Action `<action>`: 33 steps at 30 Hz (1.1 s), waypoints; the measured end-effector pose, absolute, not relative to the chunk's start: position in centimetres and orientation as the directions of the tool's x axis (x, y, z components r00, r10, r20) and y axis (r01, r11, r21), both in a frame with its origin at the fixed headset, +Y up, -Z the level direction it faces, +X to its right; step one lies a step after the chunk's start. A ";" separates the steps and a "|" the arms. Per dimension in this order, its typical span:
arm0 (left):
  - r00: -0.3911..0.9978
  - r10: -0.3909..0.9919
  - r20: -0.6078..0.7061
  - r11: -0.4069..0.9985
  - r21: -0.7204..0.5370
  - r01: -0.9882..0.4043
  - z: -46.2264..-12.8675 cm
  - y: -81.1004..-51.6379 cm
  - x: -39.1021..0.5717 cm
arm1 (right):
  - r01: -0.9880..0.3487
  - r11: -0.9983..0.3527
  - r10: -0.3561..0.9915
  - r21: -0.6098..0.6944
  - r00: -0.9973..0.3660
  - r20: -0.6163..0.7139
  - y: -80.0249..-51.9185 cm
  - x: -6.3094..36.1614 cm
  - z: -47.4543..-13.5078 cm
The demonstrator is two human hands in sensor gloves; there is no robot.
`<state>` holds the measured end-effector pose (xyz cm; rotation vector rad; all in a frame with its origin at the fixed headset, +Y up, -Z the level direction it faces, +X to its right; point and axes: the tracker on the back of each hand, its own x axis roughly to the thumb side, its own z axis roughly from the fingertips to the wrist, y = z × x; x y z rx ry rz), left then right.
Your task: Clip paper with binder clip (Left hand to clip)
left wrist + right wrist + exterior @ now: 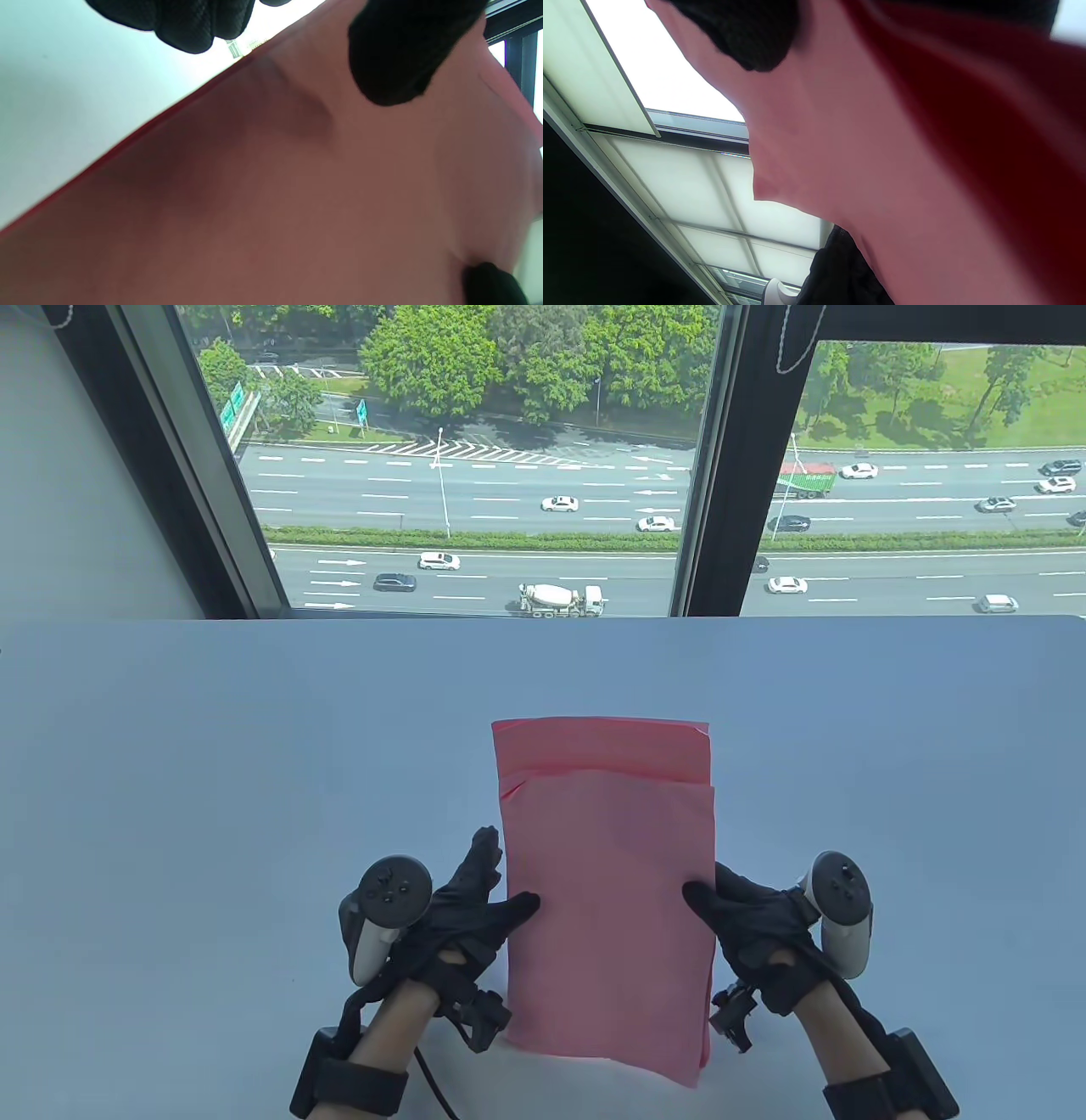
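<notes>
Pink paper [865, 169] fills most of the frame, blurred dark red at right. Black gloved fingertip [751, 34] of the right hand presses on its upper part. Behind: window frame [670, 131], pale panels, dark area lower left.

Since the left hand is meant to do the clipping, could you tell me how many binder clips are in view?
0. None shows on the table, and both the left hand and right hand hold only the pink paper stack; one may be hidden behind it.
</notes>
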<state>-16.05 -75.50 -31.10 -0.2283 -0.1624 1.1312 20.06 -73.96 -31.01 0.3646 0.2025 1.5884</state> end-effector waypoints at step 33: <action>0.338 0.808 0.483 0.422 -0.073 -0.903 -28.2 -70.7 -14.7 | -0.900 -0.388 0.849 0.197 -0.265 0.458 -70.2 19.9 -29.1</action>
